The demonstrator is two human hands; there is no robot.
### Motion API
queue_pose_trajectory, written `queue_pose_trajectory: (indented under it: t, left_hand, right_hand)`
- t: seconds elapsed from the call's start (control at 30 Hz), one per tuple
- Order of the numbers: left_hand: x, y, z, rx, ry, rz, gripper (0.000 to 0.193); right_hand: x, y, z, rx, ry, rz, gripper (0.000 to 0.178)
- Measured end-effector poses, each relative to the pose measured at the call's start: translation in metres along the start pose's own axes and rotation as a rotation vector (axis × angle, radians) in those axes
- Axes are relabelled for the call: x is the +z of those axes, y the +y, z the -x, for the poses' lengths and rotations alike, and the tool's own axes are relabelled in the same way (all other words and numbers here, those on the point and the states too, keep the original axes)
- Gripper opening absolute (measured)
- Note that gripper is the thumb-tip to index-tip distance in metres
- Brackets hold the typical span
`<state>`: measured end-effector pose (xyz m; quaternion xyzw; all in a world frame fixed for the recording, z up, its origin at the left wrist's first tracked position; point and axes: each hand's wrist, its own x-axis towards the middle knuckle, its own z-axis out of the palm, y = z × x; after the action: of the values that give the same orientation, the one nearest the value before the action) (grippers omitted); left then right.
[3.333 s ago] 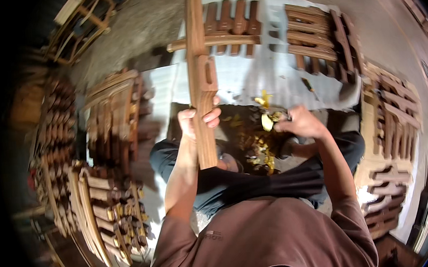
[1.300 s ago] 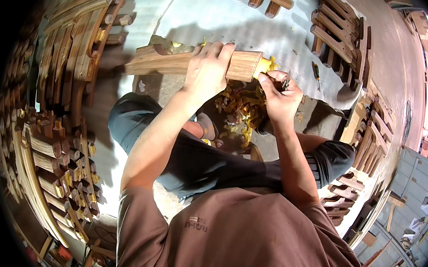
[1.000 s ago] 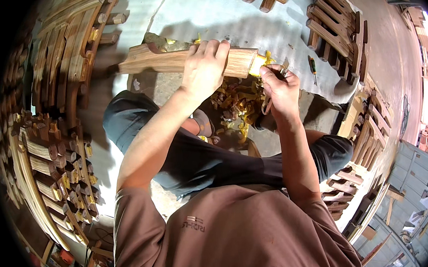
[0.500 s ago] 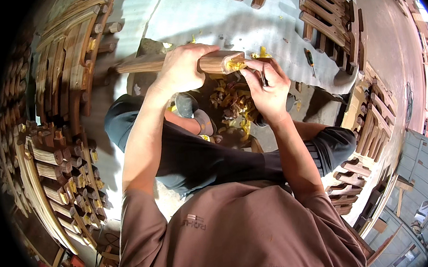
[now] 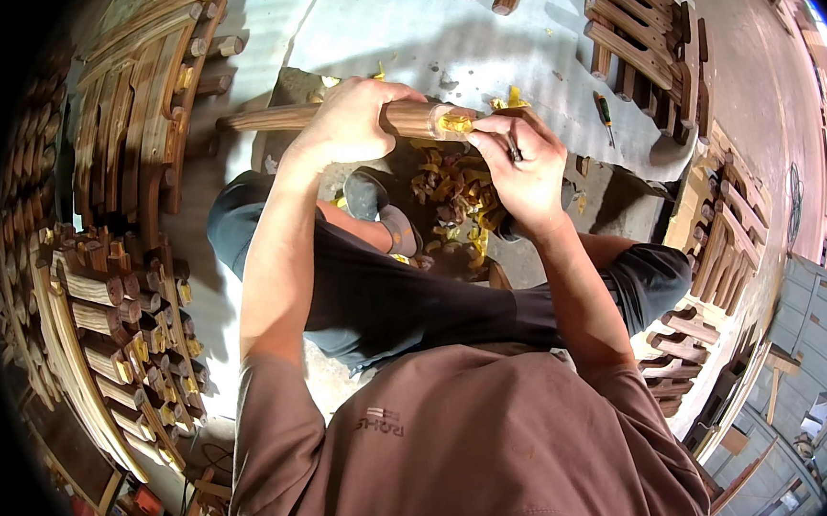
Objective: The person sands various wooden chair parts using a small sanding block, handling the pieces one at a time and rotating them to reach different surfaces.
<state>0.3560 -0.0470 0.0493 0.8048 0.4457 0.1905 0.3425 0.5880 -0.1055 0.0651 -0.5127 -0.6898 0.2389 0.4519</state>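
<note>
My left hand (image 5: 354, 123) is wrapped from above round a long brown wooden piece (image 5: 411, 119), held crosswise over my lap. Yellow tape-like material (image 5: 455, 123) covers part of its right end. Against that end my right hand (image 5: 527, 159) is closed, with thumb and fingertips pinched at the yellow material. A slim dark tool (image 5: 514, 150) shows between the fingers of this hand; most of it is hidden, so its kind is unclear. Crumpled yellow and brown strips (image 5: 452, 193) lie on the floor between my feet.
Wooden parts (image 5: 112, 135) are stacked at the left, with more yellow-ended pieces (image 5: 137, 344) nearer me. Another wooden stack (image 5: 638, 36) stands at the far right. A screwdriver (image 5: 605, 118) lies on the pale sheet (image 5: 369, 31). Several wooden parts (image 5: 724, 236) rest at the right.
The wooden piece appears slightly turned, and its yellow-covered end shows differently. My right hand has shifted slightly at that end; my left keeps its grip. The whole view has moved a little.
</note>
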Motion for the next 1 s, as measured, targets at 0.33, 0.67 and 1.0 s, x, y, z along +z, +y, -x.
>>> queue_pose_trajectory:
  t: [0.33,0.67,1.0]
  left_hand:
    - [-0.005,0.001,0.003,-0.03,-0.02,0.045,0.057]
    - [-0.001,0.003,0.006,-0.004,-0.053,0.065,0.054]
    - [-0.005,0.008,0.008,-0.009,-0.081,0.045,0.055]
  right_hand:
    - [0.001,0.003,0.004,0.124,0.012,-0.15,0.012]
    - [-0.017,-0.001,-0.016,-0.475,-0.225,0.274,0.024]
    - [-0.021,-0.005,-0.024,-0.125,-0.284,0.015,0.011]
